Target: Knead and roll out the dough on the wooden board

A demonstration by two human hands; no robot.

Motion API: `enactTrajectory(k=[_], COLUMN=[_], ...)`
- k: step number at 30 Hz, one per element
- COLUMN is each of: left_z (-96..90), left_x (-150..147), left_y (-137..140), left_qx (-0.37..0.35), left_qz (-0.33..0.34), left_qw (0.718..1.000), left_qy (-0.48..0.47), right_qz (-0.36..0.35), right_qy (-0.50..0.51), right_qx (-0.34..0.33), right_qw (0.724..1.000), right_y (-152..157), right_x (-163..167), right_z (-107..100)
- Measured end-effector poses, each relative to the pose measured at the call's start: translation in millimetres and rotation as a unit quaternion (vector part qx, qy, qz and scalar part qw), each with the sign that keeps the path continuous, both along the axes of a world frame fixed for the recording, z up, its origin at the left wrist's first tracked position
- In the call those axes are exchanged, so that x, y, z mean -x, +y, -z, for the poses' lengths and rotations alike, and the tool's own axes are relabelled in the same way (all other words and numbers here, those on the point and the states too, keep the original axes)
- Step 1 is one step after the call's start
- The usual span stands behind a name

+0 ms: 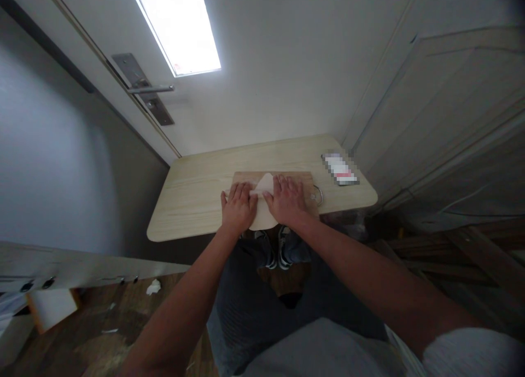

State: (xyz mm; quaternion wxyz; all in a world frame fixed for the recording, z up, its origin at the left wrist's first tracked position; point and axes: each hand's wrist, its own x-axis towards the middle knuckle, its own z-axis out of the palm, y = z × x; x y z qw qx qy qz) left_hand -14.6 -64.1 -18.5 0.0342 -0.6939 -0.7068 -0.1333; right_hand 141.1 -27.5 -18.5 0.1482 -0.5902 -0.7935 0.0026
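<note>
A thin wooden rolling pin (pixel 259 192) lies crosswise over a flat, pale sheet of dough (pixel 264 217). Beneath the dough is a wooden cutting board (pixel 309 180) with a metal ring handle (pixel 318 195) at its right end. My left hand (pixel 239 206) is closed over the pin's left part, its fingers pointing away from me. Over the right part, my right hand (pixel 288 199) is closed on the same pin, thumb towards the middle. Both hands cover much of the pin and part of the dough.
The board rests at the front edge of a light wood tabletop (pixel 188 202). A phone-like item (pixel 339 168), blurred out, lies at the right. Behind stands a white door with a metal handle (pixel 151 89). Crumpled white paper (pixel 153 287) is on the floor.
</note>
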Motion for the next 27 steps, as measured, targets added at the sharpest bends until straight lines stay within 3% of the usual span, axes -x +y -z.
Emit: enactTrajectory(k=[21,27], left_z=[-3.8,-5.2], left_x=[3.9,3.8], left_y=[57.6,72.9], left_qx=[0.032,0.033], left_qz=[0.018,0.017], left_qw=[0.999,0.999], left_qy=[0.005,0.010], right_qz=[0.010,0.020], right_qy=[0.003,0.000], right_qx=[-0.018,0.006], right_qw=[1.000,1.000], right_y=[53.3,69.6], right_x=[5.3,7.7], right_z=[2.2,4.5])
